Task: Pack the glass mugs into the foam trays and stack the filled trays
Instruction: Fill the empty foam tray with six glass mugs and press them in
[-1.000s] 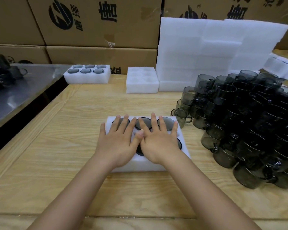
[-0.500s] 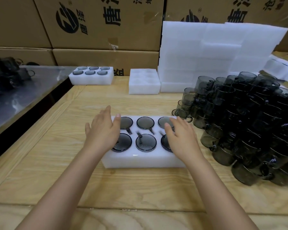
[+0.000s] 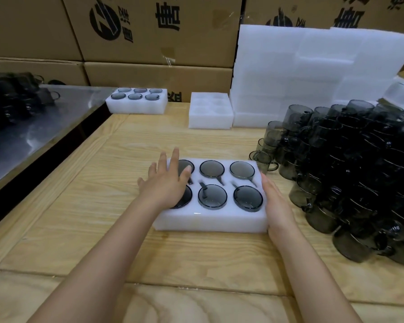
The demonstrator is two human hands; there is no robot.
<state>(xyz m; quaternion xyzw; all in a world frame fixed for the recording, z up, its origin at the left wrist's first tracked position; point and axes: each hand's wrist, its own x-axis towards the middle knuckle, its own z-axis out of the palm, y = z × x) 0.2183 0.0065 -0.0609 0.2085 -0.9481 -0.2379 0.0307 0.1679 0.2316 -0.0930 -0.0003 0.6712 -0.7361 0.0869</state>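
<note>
While both hands close in on it, the full foam tray (image 3: 210,220) sits in the middle of the wooden table (image 3: 79,229), and everything here reads off that tray. Far behind it, a wall of printed cardboard cartons (image 3: 149,31) fills the back. Behind it and to the right rises a tall stack of white foam (image 3: 301,73). Directly right of it, close but apart, there's a big heap of dark glass mugs (image 3: 359,178), piled several layers high. Well off to its left runs a steel table (image 3: 33,127) with more dark glassware on it, too blurred to make out. Straight behind the tray stands an empty foam tray (image 3: 210,120), its six pockets bare. Behind and to the left, a second filled tray (image 3: 135,108) shows six mug bottoms. Now the hands: the left hand (image 3: 166,183) is spread wide with straight fingers over the tray's left end, covering the two left pockets and gripping nothing. The right hand (image 3: 275,203) lies flat, fingers straight, against the tray's right wall. In the tray itself, six mugs (image 3: 212,196) sit bottoms-up, two rows of three, handles tucked in slots.
</note>
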